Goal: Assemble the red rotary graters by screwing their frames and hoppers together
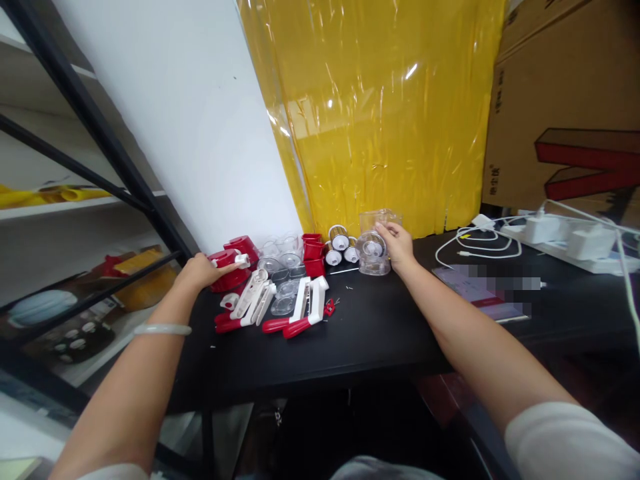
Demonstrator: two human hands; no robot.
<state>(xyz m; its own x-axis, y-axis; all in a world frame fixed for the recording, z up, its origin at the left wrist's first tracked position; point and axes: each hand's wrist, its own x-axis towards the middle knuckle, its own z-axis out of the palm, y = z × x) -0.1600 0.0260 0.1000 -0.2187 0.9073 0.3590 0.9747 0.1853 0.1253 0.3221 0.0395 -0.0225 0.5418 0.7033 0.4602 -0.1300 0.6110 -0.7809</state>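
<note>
At the left of the black table my left hand (196,272) is closed around a red plastic part (223,259), thumb stretched along it beside a small white piece (242,260). My right hand (397,245) grips a clear plastic housing (374,265) by its right side; it stands upright at the back of the table. Left of it lie several metal-coloured drums (339,238) with white ends, piled up. Between my hands are stacked red plastic cups (314,255), round clear parts (286,297) and white handles with red grips (310,307).
A small red piece (329,307) lies beside the handles. At the right are a flat purple packet (465,287), a white cable (493,252) and a power strip with plugs (575,241). Yellow plastic sheeting (380,120) and a cardboard box (555,100) stand behind; a black-framed shelf (95,127) is left.
</note>
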